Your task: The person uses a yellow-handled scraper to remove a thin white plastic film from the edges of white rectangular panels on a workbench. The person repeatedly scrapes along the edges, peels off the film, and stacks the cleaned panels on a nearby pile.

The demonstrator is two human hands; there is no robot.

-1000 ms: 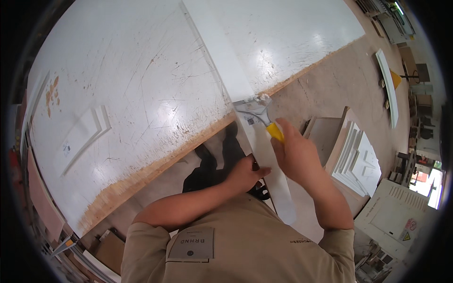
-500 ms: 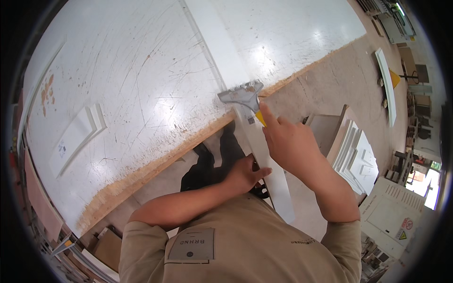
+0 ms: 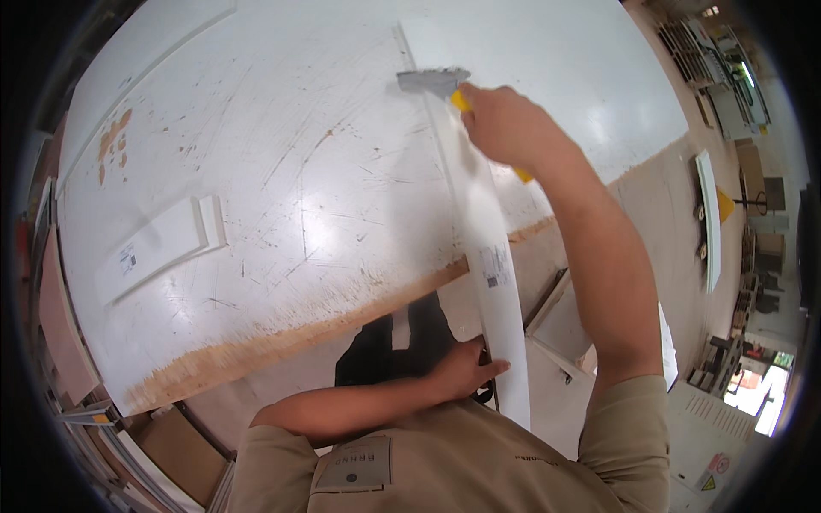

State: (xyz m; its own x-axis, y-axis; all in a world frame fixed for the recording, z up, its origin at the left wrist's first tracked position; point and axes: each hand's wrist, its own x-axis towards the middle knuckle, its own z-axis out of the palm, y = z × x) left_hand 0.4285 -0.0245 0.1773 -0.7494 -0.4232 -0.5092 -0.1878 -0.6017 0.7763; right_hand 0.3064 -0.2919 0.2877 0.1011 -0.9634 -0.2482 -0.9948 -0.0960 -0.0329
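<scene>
A long white board strip (image 3: 479,197) runs from close to my body out over the white worktable (image 3: 282,154). My right hand (image 3: 506,128) is closed round the yellow handle of a scraper (image 3: 432,81). The scraper's wide grey head lies across the strip's far part, reaching past its left edge. Near my waist, my left hand (image 3: 462,374) grips the strip's left edge, thumb over the top face and fingers mostly hidden. A small dark object (image 3: 485,389) shows beside that hand; I cannot make out what it is.
Two short white panels (image 3: 162,248) overlap on the table's left part. The table's front edge (image 3: 308,338) is worn to bare brown board. Right of the strip stands a pale stack (image 3: 564,329); farther right are a leaning white panel (image 3: 708,218) and a machine cabinet (image 3: 714,436).
My right hand has pushed the scraper away from me along the strip, and the right arm is stretched farther out. The left hand keeps its grip. The whole view has shifted somewhat.
</scene>
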